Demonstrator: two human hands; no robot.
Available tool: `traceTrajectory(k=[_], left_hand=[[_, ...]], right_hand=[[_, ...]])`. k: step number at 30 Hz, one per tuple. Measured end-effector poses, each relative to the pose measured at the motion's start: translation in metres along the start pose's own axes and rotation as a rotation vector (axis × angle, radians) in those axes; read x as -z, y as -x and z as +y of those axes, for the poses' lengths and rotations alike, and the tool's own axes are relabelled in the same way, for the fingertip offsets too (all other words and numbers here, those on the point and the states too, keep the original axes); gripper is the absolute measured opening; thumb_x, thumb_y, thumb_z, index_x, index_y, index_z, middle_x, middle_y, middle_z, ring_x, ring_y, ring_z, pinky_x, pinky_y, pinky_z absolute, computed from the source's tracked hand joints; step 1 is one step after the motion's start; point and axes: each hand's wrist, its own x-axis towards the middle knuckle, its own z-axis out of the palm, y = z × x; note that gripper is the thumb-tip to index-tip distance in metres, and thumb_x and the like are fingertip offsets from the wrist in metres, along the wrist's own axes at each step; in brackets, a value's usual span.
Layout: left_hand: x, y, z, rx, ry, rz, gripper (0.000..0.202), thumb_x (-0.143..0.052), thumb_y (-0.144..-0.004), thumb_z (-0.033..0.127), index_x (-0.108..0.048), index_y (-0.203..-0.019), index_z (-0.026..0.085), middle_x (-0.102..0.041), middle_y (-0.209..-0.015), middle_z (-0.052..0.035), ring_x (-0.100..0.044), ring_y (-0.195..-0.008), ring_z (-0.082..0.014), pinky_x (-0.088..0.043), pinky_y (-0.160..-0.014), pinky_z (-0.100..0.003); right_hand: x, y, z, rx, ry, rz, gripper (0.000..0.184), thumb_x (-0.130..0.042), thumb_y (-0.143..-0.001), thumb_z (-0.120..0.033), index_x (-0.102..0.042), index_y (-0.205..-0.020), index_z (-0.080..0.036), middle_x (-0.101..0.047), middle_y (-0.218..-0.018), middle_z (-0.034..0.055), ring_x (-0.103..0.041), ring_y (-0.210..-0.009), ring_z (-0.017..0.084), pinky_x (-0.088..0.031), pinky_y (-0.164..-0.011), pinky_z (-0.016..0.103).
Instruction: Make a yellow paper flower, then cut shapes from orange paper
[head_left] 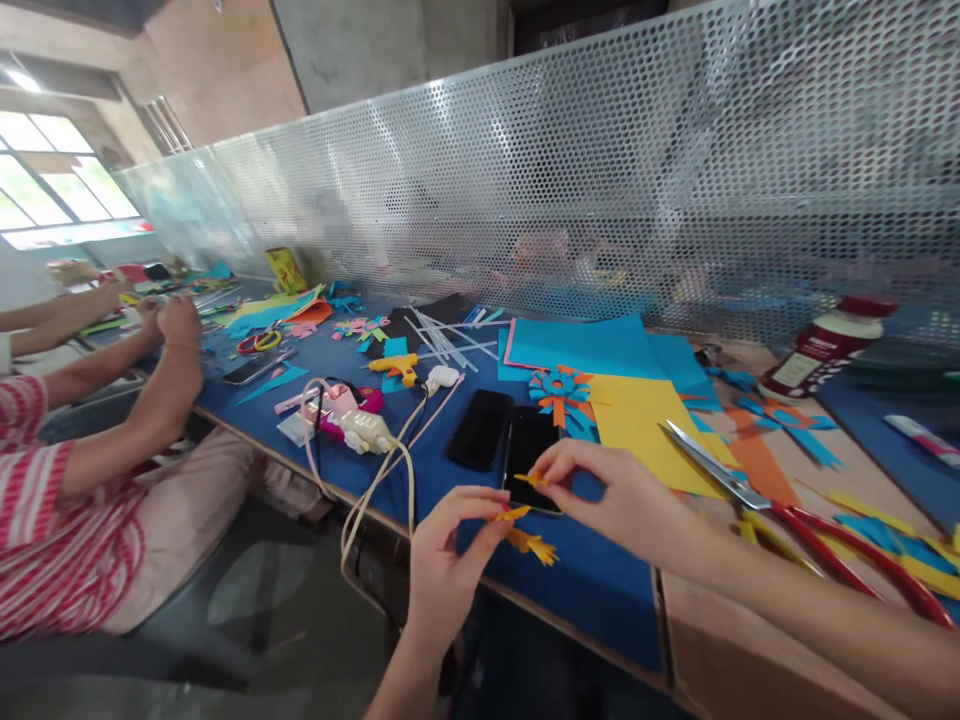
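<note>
My left hand (444, 560) pinches a small fringed yellow-orange paper piece (525, 535) at the table's front edge. My right hand (615, 495) pinches the upper end of the same paper piece between thumb and forefinger. Both hands hover just over a black phone (527, 440), with a second black phone (480, 428) beside it. A blue and orange paper flower (561, 392) lies just beyond on the blue table cover (600, 590).
Red-handled scissors (787, 505) lie on yellow paper (645, 420) at my right. Blue sheets (585, 345), a yellow glue gun (396, 367), cords (375, 470) and a glue bottle (825, 345) crowd the table. A person in a striped sleeve (67, 520) works at left. A perforated metal screen (600, 170) backs the table.
</note>
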Motion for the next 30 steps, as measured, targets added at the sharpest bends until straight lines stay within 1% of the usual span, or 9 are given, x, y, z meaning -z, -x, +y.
traceTrajectory(k=[2,4,8,13,18,22,24,27,30], left_hand=[[-0.004,-0.001,0.0,-0.063,0.047,-0.03,0.01,-0.064,-0.08,0.009,-0.069,-0.085,0.016,-0.069,-0.101,-0.0102,-0.066,-0.096,-0.0213,-0.055,-0.082,-0.033],[-0.007,-0.001,0.0,-0.15,0.08,-0.062,0.017,-0.064,-0.078,0.005,-0.069,-0.088,0.018,-0.07,-0.1,-0.0089,-0.065,-0.095,-0.0203,-0.055,-0.081,-0.033],[-0.011,0.0,0.0,-0.323,0.103,-0.144,0.027,-0.063,-0.076,-0.001,-0.069,-0.093,0.019,-0.07,-0.091,-0.0063,-0.065,-0.085,-0.0175,-0.054,-0.074,-0.031],[-0.014,0.0,0.005,-0.431,0.06,-0.201,0.026,-0.062,-0.076,-0.001,-0.069,-0.095,0.017,-0.07,-0.089,-0.0073,-0.064,-0.081,-0.0174,-0.052,-0.071,-0.031],[-0.016,0.0,0.009,-0.486,0.051,-0.267,0.026,-0.062,-0.077,0.0,-0.068,-0.096,0.017,-0.071,-0.088,-0.0075,-0.064,-0.079,-0.0175,-0.05,-0.071,-0.033],[-0.016,0.001,0.01,-0.444,0.105,-0.31,0.022,-0.063,-0.077,0.003,-0.069,-0.094,0.017,-0.072,-0.087,-0.0078,-0.064,-0.077,-0.0171,-0.05,-0.07,-0.032],[-0.016,0.001,0.01,-0.413,0.137,-0.321,0.019,-0.063,-0.078,0.004,-0.069,-0.092,0.017,-0.072,-0.086,-0.0079,-0.064,-0.077,-0.017,-0.05,-0.07,-0.032],[-0.015,0.002,0.011,-0.399,0.139,-0.343,0.019,-0.063,-0.078,0.004,-0.069,-0.091,0.017,-0.072,-0.086,-0.0078,-0.065,-0.077,-0.0173,-0.05,-0.07,-0.032],[-0.015,0.002,0.012,-0.389,0.128,-0.359,0.019,-0.063,-0.078,0.005,-0.069,-0.091,0.017,-0.072,-0.085,-0.0079,-0.066,-0.078,-0.0177,-0.051,-0.07,-0.032]], right_hand=[[0.002,0.013,-0.013,0.071,0.024,0.013,0.009,-0.056,-0.083,-0.017,-0.054,-0.077,-0.023,-0.066,-0.089,0.0008,-0.062,-0.077,0.014,-0.051,-0.068,0.026],[0.003,0.022,-0.02,0.11,0.067,0.023,0.011,-0.055,-0.083,-0.013,-0.057,-0.086,-0.024,-0.065,-0.087,0.0004,-0.063,-0.077,0.013,-0.052,-0.068,0.025],[0.006,0.033,-0.025,0.154,0.147,0.033,0.023,-0.052,-0.082,-0.008,-0.058,-0.097,-0.023,-0.066,-0.09,0.001,-0.064,-0.083,0.013,-0.054,-0.072,0.025],[0.009,0.042,-0.027,0.174,0.147,0.0,0.031,-0.055,-0.077,-0.002,-0.059,-0.102,-0.021,-0.066,-0.093,0.0021,-0.064,-0.087,0.013,-0.054,-0.075,0.023],[0.011,0.047,-0.03,0.077,0.058,-0.023,0.025,-0.061,-0.078,-0.007,-0.063,-0.098,-0.021,-0.067,-0.093,0.0009,-0.064,-0.084,0.012,-0.053,-0.075,0.022],[0.013,0.047,-0.031,-0.057,-0.032,-0.077,0.023,-0.066,-0.076,-0.013,-0.065,-0.098,-0.021,-0.068,-0.092,0.0006,-0.064,-0.081,0.013,-0.052,-0.073,0.023],[0.015,0.046,-0.03,-0.123,-0.075,-0.128,0.022,-0.068,-0.074,-0.016,-0.067,-0.095,-0.02,-0.068,-0.09,0.0008,-0.064,-0.08,0.013,-0.051,-0.072,0.024],[0.018,0.046,-0.026,-0.216,-0.128,-0.236,0.015,-0.069,-0.075,-0.024,-0.068,-0.089,-0.019,-0.069,-0.087,0.001,-0.063,-0.079,0.015,-0.05,-0.071,0.026],[0.02,0.047,-0.024,-0.261,-0.164,-0.309,0.013,-0.068,-0.077,-0.03,-0.068,-0.085,-0.019,-0.069,-0.087,0.0009,-0.062,-0.08,0.016,-0.049,-0.072,0.027]])
